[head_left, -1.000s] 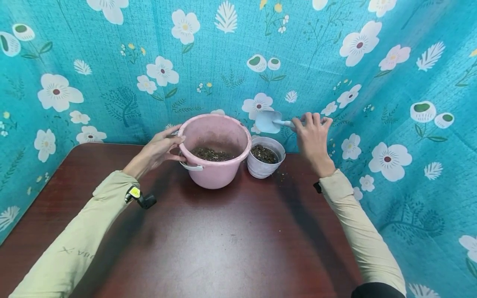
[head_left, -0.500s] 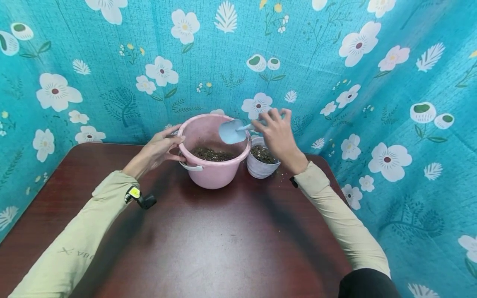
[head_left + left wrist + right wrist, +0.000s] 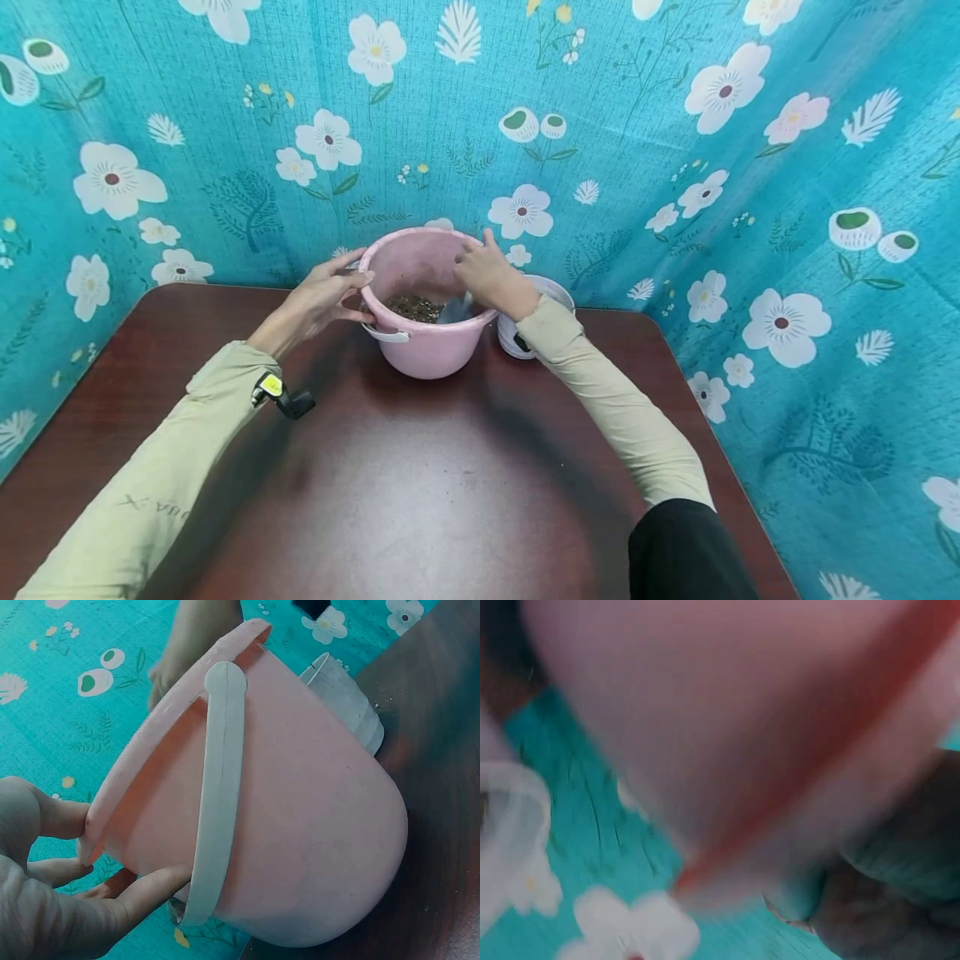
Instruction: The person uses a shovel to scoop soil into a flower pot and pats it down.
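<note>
A pink bucket (image 3: 427, 354) with dark soil (image 3: 408, 308) in it stands near the back of the table. My left hand (image 3: 318, 298) grips its left rim, and the left wrist view shows the thumb and fingers on either side of that rim, one finger touching the white bail handle (image 3: 219, 810). Over the right rim, my right hand (image 3: 491, 271) holds a small light-blue trowel (image 3: 455, 310), its blade down at the soil. Much of the trowel's handle is hidden by the hand. The right wrist view is blurred, with the bucket's side filling most of it.
Just right of the bucket stands a whitish plant pot (image 3: 558, 292), partly covered by my right wrist and sleeve. A teal floral curtain (image 3: 450, 125) hangs close behind the dark reddish-brown table (image 3: 420, 492).
My right hand has carried the trowel leftward from above the pot, over the bucket's rim and down into the bucket. The left hand keeps its hold, and the bucket stays in place.
</note>
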A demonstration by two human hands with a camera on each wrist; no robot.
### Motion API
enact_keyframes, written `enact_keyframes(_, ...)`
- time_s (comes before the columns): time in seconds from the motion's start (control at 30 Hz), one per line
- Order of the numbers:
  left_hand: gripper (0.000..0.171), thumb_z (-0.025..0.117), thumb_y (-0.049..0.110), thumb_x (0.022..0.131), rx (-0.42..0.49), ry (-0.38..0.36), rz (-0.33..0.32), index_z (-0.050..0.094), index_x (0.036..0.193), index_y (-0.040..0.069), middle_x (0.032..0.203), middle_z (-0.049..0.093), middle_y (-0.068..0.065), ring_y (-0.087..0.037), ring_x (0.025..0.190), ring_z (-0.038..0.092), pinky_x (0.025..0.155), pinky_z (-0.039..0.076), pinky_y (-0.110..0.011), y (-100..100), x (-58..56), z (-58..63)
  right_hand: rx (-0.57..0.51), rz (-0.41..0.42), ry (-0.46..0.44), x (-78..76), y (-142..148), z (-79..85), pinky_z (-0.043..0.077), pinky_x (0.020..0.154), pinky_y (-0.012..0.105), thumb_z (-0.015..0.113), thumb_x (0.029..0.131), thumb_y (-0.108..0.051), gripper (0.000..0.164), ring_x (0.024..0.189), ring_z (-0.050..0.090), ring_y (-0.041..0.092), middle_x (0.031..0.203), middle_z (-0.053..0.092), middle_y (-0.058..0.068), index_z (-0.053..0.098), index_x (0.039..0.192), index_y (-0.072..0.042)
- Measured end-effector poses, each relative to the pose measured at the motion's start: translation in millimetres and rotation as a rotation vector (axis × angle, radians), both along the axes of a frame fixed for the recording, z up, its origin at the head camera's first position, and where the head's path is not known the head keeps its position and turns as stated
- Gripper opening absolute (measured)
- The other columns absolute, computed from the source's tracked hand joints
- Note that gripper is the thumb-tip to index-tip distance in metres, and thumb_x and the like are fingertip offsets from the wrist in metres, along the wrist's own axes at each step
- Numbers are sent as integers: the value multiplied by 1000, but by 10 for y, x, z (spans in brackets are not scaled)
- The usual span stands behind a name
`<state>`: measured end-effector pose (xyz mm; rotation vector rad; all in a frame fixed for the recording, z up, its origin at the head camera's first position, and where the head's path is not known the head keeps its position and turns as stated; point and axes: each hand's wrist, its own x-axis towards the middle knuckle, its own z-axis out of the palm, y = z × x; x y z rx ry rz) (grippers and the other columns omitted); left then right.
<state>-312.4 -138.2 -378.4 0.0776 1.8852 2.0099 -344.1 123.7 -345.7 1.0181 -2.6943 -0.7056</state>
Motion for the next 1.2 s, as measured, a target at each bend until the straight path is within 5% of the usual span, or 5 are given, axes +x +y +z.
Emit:
enact_keyframes(0.2, 70, 46, 11, 111, -7, 5, 0, 11, 170, 19, 170, 22, -23, -36, 157, 27, 104, 55, -57, -4, 11, -1, 35, 43, 4, -97, -84, -131, 42, 106, 55, 83, 87, -19, 18, 114, 56, 26, 107, 77, 7, 80, 104, -15)
enact_keyframes(0.47, 70, 47, 11, 111, -24, -3, -6, 10, 170, 19, 170, 22, -22, -34, 157, 27, 97, 62, -51, 19, -11, 10, -152, 97, -209, -237, 34, -244, 41, 97, 52, 89, 82, -28, 22, 100, 51, 26, 101, 75, 6, 82, 96, -13)
enact_keyframes(0.77, 68, 44, 11, 112, 3, 1, -18, 11, 170, 19, 170, 21, -23, -34, 158, 25, 109, 49, -62, 2, -6, 17, -390, 78, -325, -286, 87, -251, 37, 109, 52, 87, 86, -34, 26, 113, 53, 25, 106, 75, 3, 83, 103, -14)
enact_keyframes(0.93, 68, 44, 12, 112, -3, 10, -15, 11, 170, 20, 171, 18, -23, -35, 158, 22, 108, 51, -59, -12, -10, 7, -507, 66, -305, -282, 107, -259, 37, 106, 53, 87, 86, -34, 33, 123, 53, 27, 118, 70, 9, 79, 107, -9)
enact_keyframes(1.2, 68, 44, 12, 112, -5, 13, -15, 10, 170, 19, 171, 20, -23, -34, 159, 22, 107, 51, -60, 12, -21, -17, -518, 124, -228, -285, 139, -277, 36, 106, 57, 83, 90, -36, 33, 127, 51, 29, 127, 69, 12, 79, 107, -8)
